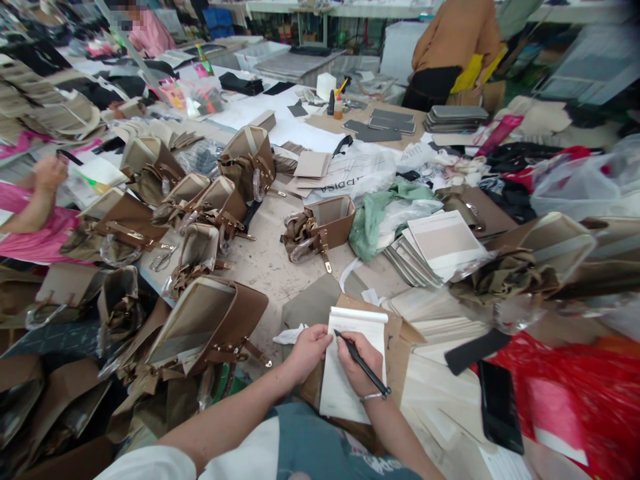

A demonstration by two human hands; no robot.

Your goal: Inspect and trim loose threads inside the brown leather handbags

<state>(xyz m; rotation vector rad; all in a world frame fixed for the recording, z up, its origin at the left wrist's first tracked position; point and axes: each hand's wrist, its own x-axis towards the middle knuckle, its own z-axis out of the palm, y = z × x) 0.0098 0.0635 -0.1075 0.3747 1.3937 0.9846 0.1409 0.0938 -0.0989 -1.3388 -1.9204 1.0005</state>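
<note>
A white notepad [350, 393], its top page folded over, lies on a brown cardboard sheet [395, 327] right in front of me. My right hand [359, 365] is closed around a black pen [365, 363], whose tip meets the page near the top left. A few faint written marks show there. My left hand [311, 347] has thumb and fingers pinched together at the pad's left edge. A brown handbag [225, 327] with a gold-tipped strap stands to the left of that hand.
Several unfinished brown bags [330, 220] cover the table's left and middle. Stacked panels [440, 247] and a phone [501, 407] lie on the right, beside a red plastic bag [575, 387]. A co-worker's hand [50, 173] shows at far left; another person [457, 47] stands behind.
</note>
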